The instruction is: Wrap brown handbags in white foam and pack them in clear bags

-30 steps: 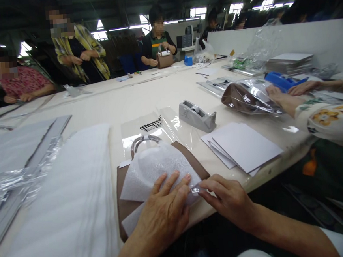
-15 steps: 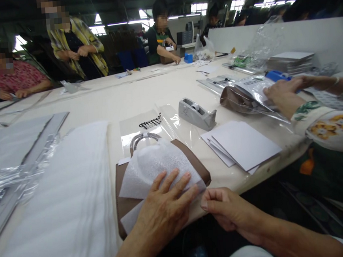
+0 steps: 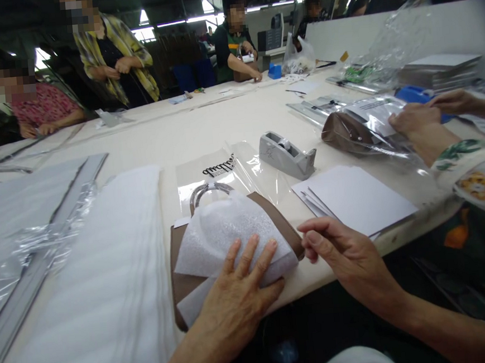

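Observation:
A brown handbag (image 3: 279,220) lies flat in front of me, its ring-shaped handles (image 3: 199,191) at the far side. White foam sheet (image 3: 225,227) is wrapped over much of its front. Spread flat on the foam, my left hand (image 3: 238,293) presses it against the bag. My right hand (image 3: 349,251) hovers just off the bag's right corner, fingers half bent and slightly apart, with nothing visible in them. Beyond the bag lies a clear plastic bag (image 3: 244,159) with black lettering. A grey tape dispenser (image 3: 286,158) stands to its right.
White cards (image 3: 357,197) lie near the table's front edge. Stacked foam sheets (image 3: 118,258) fill the left. At right a co-worker's hands (image 3: 420,120) handle a plastic-wrapped brown bag (image 3: 348,131), beside a blue dispenser (image 3: 416,96). Other people stand or sit across the table.
My right hand has risen away from the bag's lower corner, and its pinched fingers have loosened. My left hand stays on the foam with fingers more spread. The view has shifted slightly.

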`<state>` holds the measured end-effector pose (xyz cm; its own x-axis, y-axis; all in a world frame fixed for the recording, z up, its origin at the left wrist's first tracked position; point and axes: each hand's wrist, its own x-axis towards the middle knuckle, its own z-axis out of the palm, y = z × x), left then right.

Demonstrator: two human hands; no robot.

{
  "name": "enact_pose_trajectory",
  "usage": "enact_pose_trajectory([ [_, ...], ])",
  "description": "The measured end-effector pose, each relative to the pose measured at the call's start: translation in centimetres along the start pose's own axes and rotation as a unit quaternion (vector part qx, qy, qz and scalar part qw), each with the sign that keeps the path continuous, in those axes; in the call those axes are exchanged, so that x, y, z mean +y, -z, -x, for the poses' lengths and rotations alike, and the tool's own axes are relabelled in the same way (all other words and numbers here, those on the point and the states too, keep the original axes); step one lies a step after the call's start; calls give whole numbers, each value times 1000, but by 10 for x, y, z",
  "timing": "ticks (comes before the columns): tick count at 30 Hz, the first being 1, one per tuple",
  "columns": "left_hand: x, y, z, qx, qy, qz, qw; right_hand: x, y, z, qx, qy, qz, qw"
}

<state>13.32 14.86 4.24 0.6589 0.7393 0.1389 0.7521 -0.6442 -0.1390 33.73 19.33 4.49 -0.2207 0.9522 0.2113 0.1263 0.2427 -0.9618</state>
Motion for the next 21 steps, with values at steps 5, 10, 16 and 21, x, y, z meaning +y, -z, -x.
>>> enact_pose_trajectory([
  [5, 2, 3, 0, 15, 1, -3, 1000, -8, -48, -18, -68, 99, -61, 991],
  [10, 7, 11, 23, 167, -59, 4, 984, -1, -65, -27, -107, 149, 64, 981],
  [16, 4, 16, 66, 335, 260, 14, 906, -15, -74, -23, -179, 192, 258, 930],
  [21, 1, 10, 83, 245, 381, 140, 880, -42, -97, -50, -146, 208, 288, 923],
])
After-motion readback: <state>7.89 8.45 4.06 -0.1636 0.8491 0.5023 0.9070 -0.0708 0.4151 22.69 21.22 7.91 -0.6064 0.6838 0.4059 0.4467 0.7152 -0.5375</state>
